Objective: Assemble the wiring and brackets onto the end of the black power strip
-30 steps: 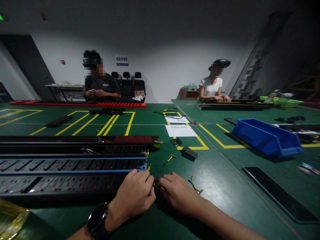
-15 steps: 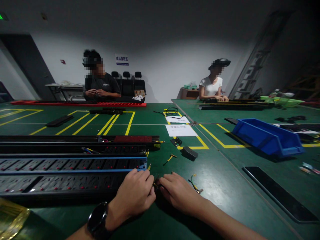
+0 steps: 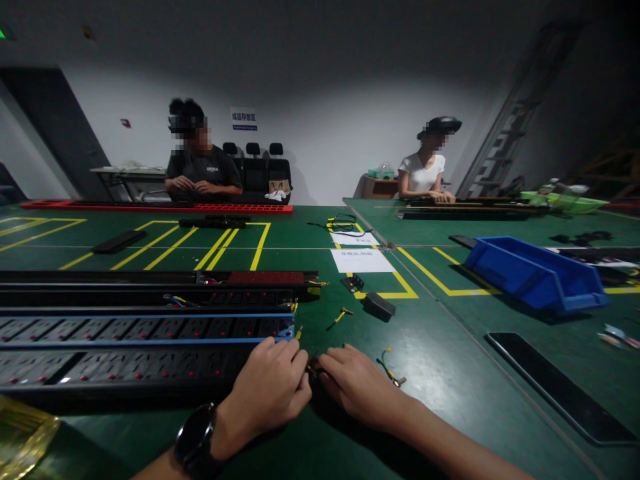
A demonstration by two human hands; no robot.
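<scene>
Far left there's a green lit sign (image 3: pixel 4 32) up high, cut off so I can't read it, then a grey door (image 3: pixel 63 127) in the pale wall. Down on the green tabletop (image 3: pixel 435 360), crinkly yellow wrap (image 3: pixel 25 437) sits near the black socket strip (image 3: pixel 125 368) and the blue-edged socket strip (image 3: pixel 145 329), red dots all along both. The person in a dark shirt (image 3: pixel 205 173) has pale chest lettering, too small to make out. Wall sign (image 3: pixel 244 119) says 成品存放区, with a blue bar under it whose print is too tiny. The left hand (image 3: pixel 273 383), black watch (image 3: pixel 196 433) on the wrist, has its fingers curled in; can't tell if they're actually gripping. Small dark piece (image 3: pixel 313 368) is right between the hands, mostly hidden, and the right hand (image 3: pixel 355 383) has its fingertips pinched narrow on it. Past that, two printed sheets (image 3: pixel 363 261) lie by yellow tape lines, Chinese text too blurry for me. Then a short green-yellow wire (image 3: pixel 389 368), a person in a white shirt (image 3: pixel 424 175) across the table, a blue bin (image 3: pixel 537 277), and a flat black slab (image 3: pixel 555 387), no brand readable.
</scene>
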